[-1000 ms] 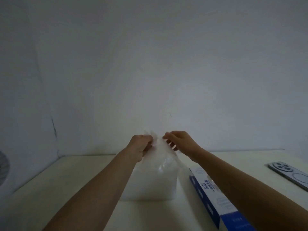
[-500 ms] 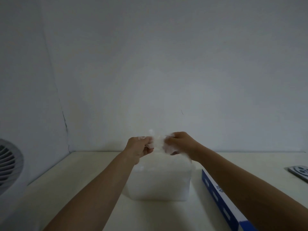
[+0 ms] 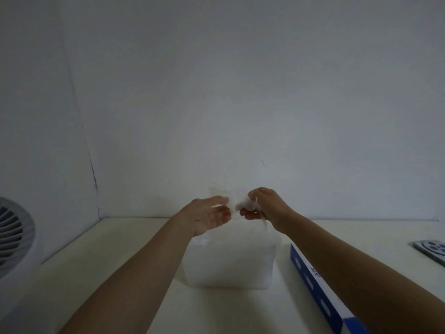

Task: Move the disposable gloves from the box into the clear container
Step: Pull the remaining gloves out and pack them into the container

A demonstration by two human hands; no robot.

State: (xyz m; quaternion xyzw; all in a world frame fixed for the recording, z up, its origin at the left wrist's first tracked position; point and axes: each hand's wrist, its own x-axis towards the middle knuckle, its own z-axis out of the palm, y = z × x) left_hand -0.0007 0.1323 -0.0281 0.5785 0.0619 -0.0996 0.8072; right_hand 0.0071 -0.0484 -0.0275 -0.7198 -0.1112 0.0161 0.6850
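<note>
We see both hands raised above the clear container [image 3: 231,263], which stands on the cream table [image 3: 120,273] close to the wall [image 3: 240,92]. Between the hands there is one disposable glove [image 3: 234,201], thin and almost transparent, held in the air just over the open top of the container. The right hand [image 3: 265,206] has its grip pressed on the glove: the thumb and the curled fingers pinch the film, and a loose strip of it hangs down beside the wrist. The left hand [image 3: 209,214] shows its palm to us, with the fingers stretched toward the glove. This hand is blurred, so we cannot tell if its grip pinches the film or only touches it.

The container looks cloudy white inside; what it holds we cannot make out.

The box [image 3: 320,292] lies on the table to the right of the container, near it. It is blue with white marks and some white writing on its side, but the right arm covers part of it and the letters are too small to read.

At the right edge lies a grey phone [image 3: 431,249], back side up, with round lenses. At the left edge a grey fan [image 3: 12,237] is partly visible.
</note>
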